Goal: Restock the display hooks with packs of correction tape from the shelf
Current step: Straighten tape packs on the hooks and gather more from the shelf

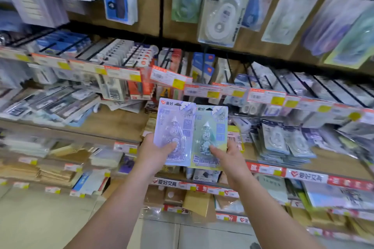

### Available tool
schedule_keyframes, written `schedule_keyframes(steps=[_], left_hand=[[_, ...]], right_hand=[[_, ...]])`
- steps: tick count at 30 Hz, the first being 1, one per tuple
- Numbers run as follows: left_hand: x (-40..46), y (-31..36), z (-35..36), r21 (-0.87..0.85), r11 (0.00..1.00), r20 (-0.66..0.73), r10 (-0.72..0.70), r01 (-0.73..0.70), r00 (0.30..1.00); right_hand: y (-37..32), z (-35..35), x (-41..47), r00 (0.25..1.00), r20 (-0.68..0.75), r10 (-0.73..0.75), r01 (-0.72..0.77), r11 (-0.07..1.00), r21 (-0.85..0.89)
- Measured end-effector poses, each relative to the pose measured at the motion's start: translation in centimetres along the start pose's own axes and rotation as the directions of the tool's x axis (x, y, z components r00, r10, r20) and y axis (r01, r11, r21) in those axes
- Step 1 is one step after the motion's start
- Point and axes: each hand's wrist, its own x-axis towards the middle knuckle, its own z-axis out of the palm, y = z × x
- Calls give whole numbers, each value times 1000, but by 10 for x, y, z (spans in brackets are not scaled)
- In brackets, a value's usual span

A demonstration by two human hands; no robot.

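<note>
We're facing the big wall of shelves (113, 127), wood boards crammed with stationery, and above them the rows of black hooks (261, 79) loaded with hanging packs behind a line of orange price tags (265, 96). Higher up, larger packs (220, 10) dangle against the back panel. Down to the middle now: we've got two packs of correction tape held up side by side in front of the shelves, the purple pack (175, 131) overlapping the edge of the green pack (210, 135). Our left hand (153, 151) grips the purple one, thumb pressed on the front near the bottom and fingers curled behind; our right hand (228, 155) pinches the green one the same way, thumb on the front. Neither pack is on a hook yet. Here's the risk as we see it: each pack is held low, by its bottom end, so the top could wobble as we reach up, and the little hang hole could miss the hook tip. With both hands busy, threading one pack may let the other slip, or knock a price tag askew. Which hook is the target, we can't tell; most of the shelving is smeared by blur, labels are unreadable, and the fingers behind the packs are hidden.
</note>
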Motion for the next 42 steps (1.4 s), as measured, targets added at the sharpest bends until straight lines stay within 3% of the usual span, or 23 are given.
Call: schedule_keyframes(steps=[7,15,24,30,42], left_hand=[[-31,30,69,5,994,76,113,-113,991],[-91,64,197,12,976,126,212,-216,969],[-149,118,301,-70,934,131,357,-351,925],[-164,150,321,-129,912,106,404,-390,909],[-110,179,313,-124,896,118,440,-426,890]], right_hand=[[-8,-81,-27,993,-95,-70,75,996,53],[-15,-216,-65,948,-266,-176,195,980,49],[-44,-341,-93,906,-296,-303,322,946,18],[-66,-373,-92,882,-280,-378,406,913,47],[-98,-352,-38,876,-214,-432,455,888,72]])
